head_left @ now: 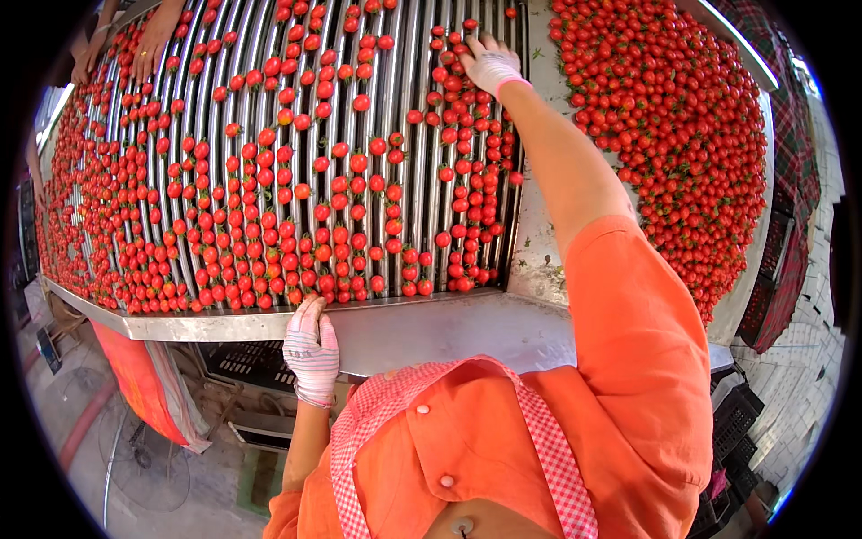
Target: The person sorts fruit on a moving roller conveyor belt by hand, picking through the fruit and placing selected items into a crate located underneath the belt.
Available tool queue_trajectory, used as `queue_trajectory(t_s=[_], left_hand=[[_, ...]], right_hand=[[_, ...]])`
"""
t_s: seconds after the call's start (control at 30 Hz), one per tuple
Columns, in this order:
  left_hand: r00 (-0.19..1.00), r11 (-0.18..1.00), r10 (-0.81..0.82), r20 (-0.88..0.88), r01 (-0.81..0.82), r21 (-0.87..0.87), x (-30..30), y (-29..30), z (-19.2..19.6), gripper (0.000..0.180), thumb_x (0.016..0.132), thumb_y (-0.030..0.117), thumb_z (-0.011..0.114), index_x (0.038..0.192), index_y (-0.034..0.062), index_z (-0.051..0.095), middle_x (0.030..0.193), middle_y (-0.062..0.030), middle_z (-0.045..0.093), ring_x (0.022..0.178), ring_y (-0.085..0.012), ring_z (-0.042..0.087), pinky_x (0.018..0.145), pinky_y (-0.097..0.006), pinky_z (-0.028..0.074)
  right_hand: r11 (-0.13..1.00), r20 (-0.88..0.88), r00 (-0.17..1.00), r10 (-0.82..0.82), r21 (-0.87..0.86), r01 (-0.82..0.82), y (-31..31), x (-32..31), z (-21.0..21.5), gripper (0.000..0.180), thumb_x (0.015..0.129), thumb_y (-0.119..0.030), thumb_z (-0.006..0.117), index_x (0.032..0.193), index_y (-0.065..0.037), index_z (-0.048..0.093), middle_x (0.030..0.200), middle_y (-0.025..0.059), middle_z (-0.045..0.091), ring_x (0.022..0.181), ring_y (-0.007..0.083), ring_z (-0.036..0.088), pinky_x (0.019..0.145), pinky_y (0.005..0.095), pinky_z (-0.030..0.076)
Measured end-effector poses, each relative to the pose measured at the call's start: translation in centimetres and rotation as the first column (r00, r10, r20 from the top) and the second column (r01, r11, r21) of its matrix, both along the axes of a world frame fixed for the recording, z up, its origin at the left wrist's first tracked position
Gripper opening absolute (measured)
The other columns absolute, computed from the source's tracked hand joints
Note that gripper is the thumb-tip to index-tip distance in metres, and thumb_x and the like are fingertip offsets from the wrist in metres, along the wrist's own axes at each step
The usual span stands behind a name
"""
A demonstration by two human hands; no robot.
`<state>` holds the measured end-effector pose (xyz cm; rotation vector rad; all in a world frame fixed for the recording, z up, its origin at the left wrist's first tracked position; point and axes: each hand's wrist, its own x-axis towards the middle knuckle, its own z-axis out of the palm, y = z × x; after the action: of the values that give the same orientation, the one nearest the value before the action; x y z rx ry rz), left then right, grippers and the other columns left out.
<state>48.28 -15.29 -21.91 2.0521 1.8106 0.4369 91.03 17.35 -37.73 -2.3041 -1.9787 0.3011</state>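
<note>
Small red tomatoes (269, 244) lie in rows across a bed of shiny metal rollers (409, 135). My right hand (492, 67), in a white glove with a pink cuff and bare fingertips, reaches to the far right of the rollers. Its fingers are spread over the tomatoes there, gripping none that I can make out. At the near edge, my left hand (312, 350), in a striped white and pink glove, rests against the metal rim (229, 325). Its fingers lie over the rim beside the nearest tomatoes, with nothing seen in them.
A big heap of tomatoes (669, 135) fills a metal tray on the right. Bits of green leaf lie on the strip between. Another person's hands (154, 43) are over the rollers at the far left. Black crates (736, 431) stand low at the right.
</note>
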Motion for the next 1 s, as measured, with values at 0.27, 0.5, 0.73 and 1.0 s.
queue_trajectory(t_s=[0.27, 0.5, 0.73, 1.0], left_hand=[[0.999, 0.999, -0.036, -0.003, 0.036, 0.009, 0.7, -0.1, -0.5, 0.028, 0.089, 0.002, 0.061, 0.115, 0.0031, 0.069, 0.116, -0.0149, 0.069, 0.109, -0.0317, 0.066, 0.098, -0.041, 0.051], [1.000, 1.000, -0.021, -0.001, 0.021, -0.005, 1.2, -0.6, -0.9, 0.026, 0.089, 0.002, 0.061, 0.114, 0.0030, 0.069, 0.115, -0.0144, 0.070, 0.108, -0.0307, 0.066, 0.097, -0.040, 0.051], [1.000, 0.999, -0.019, -0.014, 0.019, -0.026, 2.1, -0.6, -1.1, 0.025, 0.091, 0.004, 0.059, 0.114, 0.0034, 0.069, 0.116, -0.0140, 0.070, 0.109, -0.0302, 0.066, 0.097, -0.039, 0.051], [1.000, 0.999, 0.010, -0.003, -0.010, -0.048, 3.0, -0.7, -1.6, 0.026, 0.091, 0.003, 0.059, 0.115, 0.0028, 0.068, 0.116, -0.0152, 0.069, 0.110, -0.0317, 0.065, 0.098, -0.041, 0.051]], right_hand=[[0.929, -0.072, 0.981, 0.180, 0.341, -0.146, -14.3, 6.6, -2.4, 0.048, 0.092, -0.027, 0.064, 0.135, -0.008, 0.055, 0.144, 0.0179, 0.049, 0.135, 0.0370, 0.044, 0.113, 0.0490, 0.035], [0.874, -0.151, 0.959, -0.240, 0.397, 0.281, -33.8, 10.1, -1.9, 0.057, 0.083, -0.015, 0.071, 0.135, 0.001, 0.051, 0.142, 0.0248, 0.049, 0.133, 0.0421, 0.045, 0.111, 0.0505, 0.036], [0.890, -0.104, 0.949, -0.298, 0.329, 0.316, -35.7, 15.5, -4.3, 0.073, 0.081, -0.021, 0.075, 0.143, 0.000, 0.042, 0.143, 0.0248, 0.048, 0.133, 0.0416, 0.043, 0.113, 0.0514, 0.035], [0.876, -0.089, 0.937, -0.337, 0.335, 0.347, -19.3, 18.1, -4.9, 0.084, 0.083, -0.038, 0.075, 0.148, -0.001, 0.037, 0.143, 0.0230, 0.050, 0.136, 0.0412, 0.041, 0.114, 0.0503, 0.032]])
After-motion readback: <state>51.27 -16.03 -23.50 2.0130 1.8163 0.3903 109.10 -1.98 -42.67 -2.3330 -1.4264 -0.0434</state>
